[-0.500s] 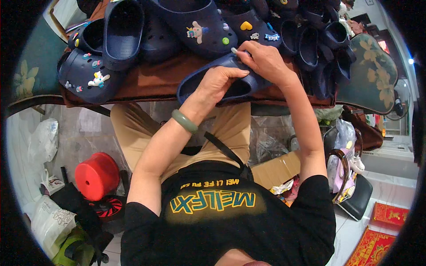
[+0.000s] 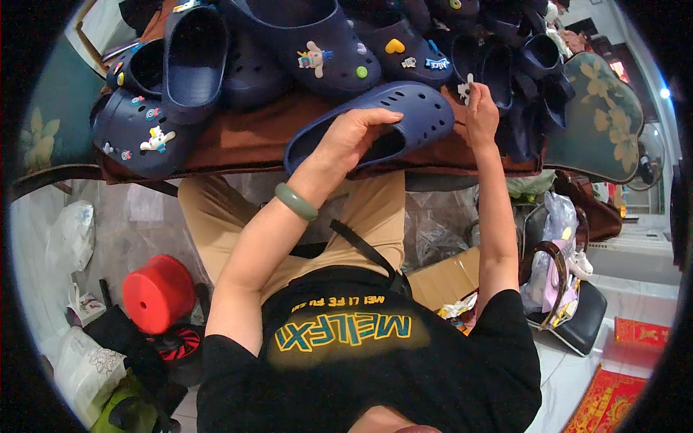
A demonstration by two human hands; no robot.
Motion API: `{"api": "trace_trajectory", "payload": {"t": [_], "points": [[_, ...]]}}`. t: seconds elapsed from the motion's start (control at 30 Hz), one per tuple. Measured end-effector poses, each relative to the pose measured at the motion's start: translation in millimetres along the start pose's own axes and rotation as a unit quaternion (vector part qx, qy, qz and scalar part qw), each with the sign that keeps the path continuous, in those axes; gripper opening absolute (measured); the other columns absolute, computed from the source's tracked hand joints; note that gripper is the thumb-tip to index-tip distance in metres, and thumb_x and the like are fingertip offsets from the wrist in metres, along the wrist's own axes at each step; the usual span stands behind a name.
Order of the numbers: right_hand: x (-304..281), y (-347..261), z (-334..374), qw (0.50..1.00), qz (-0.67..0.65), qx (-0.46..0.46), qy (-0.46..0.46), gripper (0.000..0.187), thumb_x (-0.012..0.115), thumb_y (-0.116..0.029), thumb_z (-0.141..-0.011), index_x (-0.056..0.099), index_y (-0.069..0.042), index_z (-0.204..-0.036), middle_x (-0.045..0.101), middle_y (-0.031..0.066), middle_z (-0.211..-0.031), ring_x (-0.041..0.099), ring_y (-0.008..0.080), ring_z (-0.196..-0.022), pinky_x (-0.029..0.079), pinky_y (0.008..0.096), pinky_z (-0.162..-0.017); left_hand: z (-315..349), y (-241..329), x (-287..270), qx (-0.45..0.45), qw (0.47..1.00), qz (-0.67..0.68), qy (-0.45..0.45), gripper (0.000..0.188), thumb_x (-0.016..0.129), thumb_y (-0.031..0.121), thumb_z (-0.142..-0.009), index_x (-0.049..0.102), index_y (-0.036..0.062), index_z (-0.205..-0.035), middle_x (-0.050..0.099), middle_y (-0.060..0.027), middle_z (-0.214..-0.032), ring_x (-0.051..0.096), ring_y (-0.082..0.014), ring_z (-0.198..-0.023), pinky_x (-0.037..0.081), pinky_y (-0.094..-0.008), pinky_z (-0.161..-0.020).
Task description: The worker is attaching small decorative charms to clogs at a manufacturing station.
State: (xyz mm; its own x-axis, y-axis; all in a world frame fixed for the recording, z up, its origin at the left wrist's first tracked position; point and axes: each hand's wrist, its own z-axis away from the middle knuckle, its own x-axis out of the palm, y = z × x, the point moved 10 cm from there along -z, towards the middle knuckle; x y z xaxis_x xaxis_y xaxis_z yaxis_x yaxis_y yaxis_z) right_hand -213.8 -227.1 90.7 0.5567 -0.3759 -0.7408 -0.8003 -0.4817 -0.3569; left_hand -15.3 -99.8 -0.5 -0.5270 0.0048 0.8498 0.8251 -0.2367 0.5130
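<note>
My left hand [image 2: 355,137] grips a navy blue clog [image 2: 411,108] by its opening, thumb on the upper. The clog's toe points right, and its round holes carry no charms. To the right of the toe, my right hand [image 2: 479,119] pinches a small white shoe charm [image 2: 465,88] between thumb and fingertips, apart from the clog. Just beyond stands a navy clog [image 2: 317,43] with a white figure charm and a green round one. Beside it is another clog [image 2: 404,54] with a yellow heart. At left lies a clog [image 2: 137,137] with several charms.
A brown cloth [image 2: 238,141] covers the table under the clogs. More dark clogs [image 2: 498,72] crowd the right side. On the floor are a red spool [image 2: 157,292], a cardboard piece [image 2: 444,278] and plastic bags. A black-seated chair [image 2: 577,317] stands at lower right.
My right hand has left the held clog's toe and moved right and slightly down, with the white charm in its fingers. The left hand keeps its grip.
</note>
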Motion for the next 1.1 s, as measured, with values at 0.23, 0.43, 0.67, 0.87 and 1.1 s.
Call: {"api": "trace_trajectory", "payload": {"t": [0.23, 0.43, 0.67, 0.87, 1.1], "points": [[21.6, 27.2, 24.9, 0.978, 0.140, -0.147, 0.041, 0.015, 0.057, -0.026, -0.095, 0.063, -0.012, -0.097, 0.062, 0.0077, -0.086, 0.059, 0.0299, -0.080, 0.047, 0.0422, -0.067, 0.4, 0.1, 2.2, 0.006, 1.000, -0.001, -0.007, 0.014, 0.066, 0.006, -0.083, 0.069, -0.0007, -0.094, 0.070, -0.0096, -0.096, 0.065, -0.0192, -0.091, 0.048, -0.0343, -0.090], [23.7, 28.1, 38.6, 0.979, 0.116, -0.168, 0.026, 0.019, 0.066, -0.027, -0.088, 0.065, -0.012, -0.101, 0.062, 0.0059, -0.098, 0.055, 0.0279, -0.096, 0.044, 0.0401, -0.083, -2.7, -2.8, -0.1, 0.019, 0.999, -0.011, -0.029, 0.017, 0.065, 0.010, -0.085, 0.069, -0.0005, -0.099, 0.069, -0.0086, -0.099, 0.064, -0.0174, -0.094, 0.048, -0.0326, -0.091], [9.8, 21.0, 42.7, 0.972, 0.142, -0.163, 0.096, 0.025, 0.070, -0.028, -0.085, 0.070, -0.020, -0.109, 0.058, 0.0043, -0.108, 0.051, 0.0263, -0.103, 0.039, 0.0414, -0.089, 5.3, -8.0, 0.5, -0.010, 0.999, -0.052, -0.011, 0.019, 0.064, 0.015, -0.085, 0.069, 0.0011, -0.098, 0.068, -0.0066, -0.097, 0.063, -0.0150, -0.092, 0.048, -0.0293, -0.087], [7.9, 22.7, 48.3, 0.966, 0.160, -0.181, 0.094, 0.025, 0.067, -0.029, -0.087, 0.069, -0.022, -0.110, 0.061, 0.0020, -0.094, 0.055, 0.0201, -0.090, 0.034, 0.0362, -0.084, 15.2, -12.5, 3.5, -0.010, 0.987, -0.156, 0.024, 0.030, 0.064, 0.020, -0.084, 0.064, 0.0015, -0.108, 0.067, -0.0055, -0.102, 0.063, -0.0158, -0.095, 0.049, -0.0313, -0.088], [-5.6, 20.4, 30.1, 0.987, -0.115, -0.026, 0.107, 0.017, 0.066, -0.022, -0.090, 0.069, -0.010, -0.102, 0.065, 0.0061, -0.091, 0.060, 0.0231, -0.085, 0.045, 0.0351, -0.080, 13.0, -14.2, 4.6, -0.027, 0.991, -0.132, 0.007, 0.036, 0.066, 0.020, -0.082, 0.062, 0.0005, -0.112, 0.067, -0.0060, -0.103, 0.064, -0.0171, -0.095, 0.049, -0.0321, -0.091]]}}
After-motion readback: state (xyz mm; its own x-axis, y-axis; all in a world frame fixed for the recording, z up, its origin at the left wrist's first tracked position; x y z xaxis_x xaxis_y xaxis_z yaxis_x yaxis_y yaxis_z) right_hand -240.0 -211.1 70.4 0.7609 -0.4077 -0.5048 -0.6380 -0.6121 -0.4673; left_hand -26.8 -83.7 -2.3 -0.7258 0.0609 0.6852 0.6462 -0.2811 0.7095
